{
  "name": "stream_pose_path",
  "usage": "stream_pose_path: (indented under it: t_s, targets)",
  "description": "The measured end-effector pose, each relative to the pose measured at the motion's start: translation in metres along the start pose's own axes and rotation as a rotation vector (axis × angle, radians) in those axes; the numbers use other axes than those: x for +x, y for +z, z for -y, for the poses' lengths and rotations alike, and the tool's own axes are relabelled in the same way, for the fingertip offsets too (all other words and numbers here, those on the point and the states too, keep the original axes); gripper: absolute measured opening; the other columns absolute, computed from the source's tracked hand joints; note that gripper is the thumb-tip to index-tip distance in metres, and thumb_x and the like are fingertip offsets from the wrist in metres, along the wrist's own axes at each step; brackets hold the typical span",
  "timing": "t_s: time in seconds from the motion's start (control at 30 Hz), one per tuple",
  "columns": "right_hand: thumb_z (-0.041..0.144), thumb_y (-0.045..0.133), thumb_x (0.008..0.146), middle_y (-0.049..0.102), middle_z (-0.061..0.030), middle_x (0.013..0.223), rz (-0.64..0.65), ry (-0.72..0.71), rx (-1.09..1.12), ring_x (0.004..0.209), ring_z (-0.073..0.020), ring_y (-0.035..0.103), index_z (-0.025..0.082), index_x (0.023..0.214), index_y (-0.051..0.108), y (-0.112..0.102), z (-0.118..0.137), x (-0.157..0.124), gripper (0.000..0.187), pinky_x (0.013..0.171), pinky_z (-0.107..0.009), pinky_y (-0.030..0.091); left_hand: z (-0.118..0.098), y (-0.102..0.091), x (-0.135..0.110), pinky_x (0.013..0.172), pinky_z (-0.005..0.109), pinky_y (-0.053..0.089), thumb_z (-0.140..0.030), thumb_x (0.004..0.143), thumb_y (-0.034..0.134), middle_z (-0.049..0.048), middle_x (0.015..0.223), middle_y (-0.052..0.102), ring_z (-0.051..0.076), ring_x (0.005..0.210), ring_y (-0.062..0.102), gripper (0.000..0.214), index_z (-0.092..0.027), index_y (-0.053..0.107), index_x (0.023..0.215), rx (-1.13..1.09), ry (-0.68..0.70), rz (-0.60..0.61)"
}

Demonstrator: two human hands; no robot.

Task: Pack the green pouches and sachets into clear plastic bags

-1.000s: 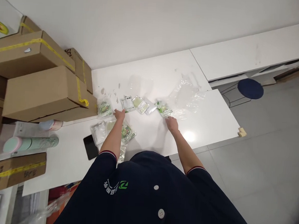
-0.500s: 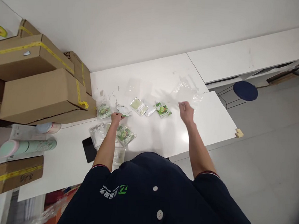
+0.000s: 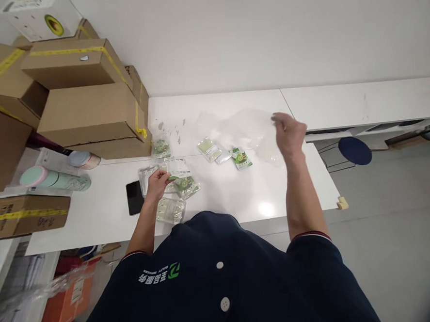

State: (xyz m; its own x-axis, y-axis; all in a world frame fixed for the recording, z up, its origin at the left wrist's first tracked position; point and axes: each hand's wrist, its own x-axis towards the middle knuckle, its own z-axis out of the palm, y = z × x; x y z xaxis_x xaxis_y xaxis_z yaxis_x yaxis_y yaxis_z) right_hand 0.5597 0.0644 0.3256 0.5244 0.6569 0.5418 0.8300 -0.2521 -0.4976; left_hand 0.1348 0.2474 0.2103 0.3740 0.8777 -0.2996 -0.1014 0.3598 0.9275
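My left hand (image 3: pixel 157 182) is closed on the edge of a flat white-and-green packet (image 3: pixel 178 167), held over a loose group of packets. Among these, a green printed packet (image 3: pixel 187 187) and a clear-wrapped packet (image 3: pixel 170 211) show beneath and beside it. My right hand (image 3: pixel 290 135) is raised in a pinch on a clear plastic bag (image 3: pixel 253 127), smeared by motion, which spreads to the left of the fingers. Between the hands lie a pale green pouch (image 3: pixel 209 150), a silver pouch (image 3: pixel 223 156) and a green fruit-print pouch (image 3: pixel 241 158).
Cardboard boxes (image 3: pixel 86 116) are stacked at the left, beside another wrapped green packet (image 3: pixel 161 148). A black phone (image 3: pixel 134 198), a mint bottle (image 3: pixel 55 178) and a lidded jar (image 3: pixel 84 160) are nearby. A blue stool (image 3: pixel 354 150) stands past the white table's (image 3: pixel 231 191) right end.
My right hand has risen and drawn the plastic bag up off the table. My left hand has brought its packet nearer to me, over the other packets. The view has shifted.
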Motion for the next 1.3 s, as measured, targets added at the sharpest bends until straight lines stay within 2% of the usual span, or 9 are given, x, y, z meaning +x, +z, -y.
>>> stream_pose_path:
  t_s: [0.1,0.23,0.4,0.57,0.7,0.9,1.0,1.1,1.3]
  targets:
    - [0.025,0.040,0.099,0.071,-0.0090,0.111,0.185,-0.025,-0.238,0.104,-0.0241,0.063,0.021,0.119,0.065,0.044,0.052,-0.070,0.034,0.087,-0.037,0.050,-0.003,-0.010,-0.020,0.061,0.022,0.054,-0.029,0.062,0.080,-0.0059,0.061,0.053,0.007,0.057,0.057,0.030,-0.017,0.054,0.069,-0.033,0.047,0.008]
    - [0.016,0.034,0.098,0.057,-0.0124,0.138,0.688,-0.130,-0.237,0.112,-0.0253,0.059,0.017,0.133,0.057,0.118,0.107,-0.185,0.042,0.090,-0.037,0.047,0.003,-0.015,-0.034,0.055,0.018,0.047,-0.029,0.065,0.080,-0.0060,0.061,0.053,0.005,0.054,0.052,0.028,-0.017,0.056,0.072,-0.016,0.079,0.056]
    - [0.026,0.060,0.089,0.052,-0.0091,0.143,1.075,0.089,0.059,0.128,-0.0292,0.048,0.021,0.119,0.065,0.164,0.117,-0.252,0.031,0.104,-0.043,0.040,0.028,-0.007,-0.039,0.055,0.020,0.043,-0.034,0.068,0.076,-0.0057,0.061,0.050,0.006,0.053,0.048,0.028,-0.018,0.054,0.073,0.131,0.045,0.137]
    - [0.047,0.057,0.090,0.070,-0.0103,0.112,0.881,0.771,0.709,0.112,-0.0261,0.061,0.020,0.098,0.069,0.149,0.100,-0.242,0.031,0.096,-0.040,0.049,0.058,0.017,-0.049,0.059,0.023,0.043,-0.038,0.073,0.067,-0.0051,0.062,0.047,0.008,0.056,0.047,0.025,-0.020,0.050,0.072,0.317,-0.005,0.240]
    - [0.045,0.064,0.086,0.073,-0.0088,0.093,0.709,1.106,1.253,0.089,-0.0215,0.068,0.017,0.102,0.064,0.124,0.092,-0.229,0.032,0.077,-0.034,0.056,0.073,0.044,-0.051,0.060,0.023,0.040,-0.034,0.073,0.065,-0.0045,0.063,0.047,0.009,0.060,0.046,0.023,-0.018,0.049,0.070,0.427,0.031,0.469]
    - [0.033,0.076,0.078,0.070,-0.0005,0.076,0.557,1.439,1.303,0.057,-0.0109,0.062,0.019,0.091,0.061,0.111,0.061,-0.230,0.024,0.044,-0.018,0.046,0.078,0.075,-0.011,0.057,0.022,0.035,-0.029,0.074,0.063,-0.0046,0.062,0.049,0.009,0.057,0.046,0.018,-0.017,0.051,0.071,0.592,0.007,0.834]
    - [0.022,0.077,0.076,0.067,0.0011,0.066,0.484,1.498,1.231,0.044,-0.0057,0.053,0.016,0.085,0.059,0.116,0.054,-0.240,0.021,0.034,-0.013,0.035,0.084,0.080,0.004,0.061,0.024,0.040,-0.029,0.081,0.056,-0.0022,0.067,0.056,0.012,0.062,0.052,0.012,-0.018,0.053,0.076,0.782,0.062,0.679]
    - [0.017,0.072,0.082,0.062,0.0036,0.057,0.369,1.520,1.197,0.044,-0.0051,0.054,0.016,0.083,0.058,0.124,0.057,-0.254,0.014,0.040,-0.011,0.043,0.099,0.073,-0.002,0.069,0.029,0.044,-0.022,0.087,0.045,0.0015,0.073,0.062,0.015,0.067,0.058,0.011,-0.019,0.056,0.085,1.022,0.067,0.466]
    - [0.018,0.068,0.086,0.063,0.0032,0.060,0.299,1.553,1.201,0.048,-0.0059,0.058,0.017,0.086,0.059,0.141,0.061,-0.275,0.009,0.046,-0.012,0.050,0.135,0.038,-0.055,0.081,0.036,0.046,-0.009,0.073,0.060,0.0108,0.103,0.061,0.024,0.091,0.059,0.035,-0.018,0.058,0.106,1.192,0.089,0.550]
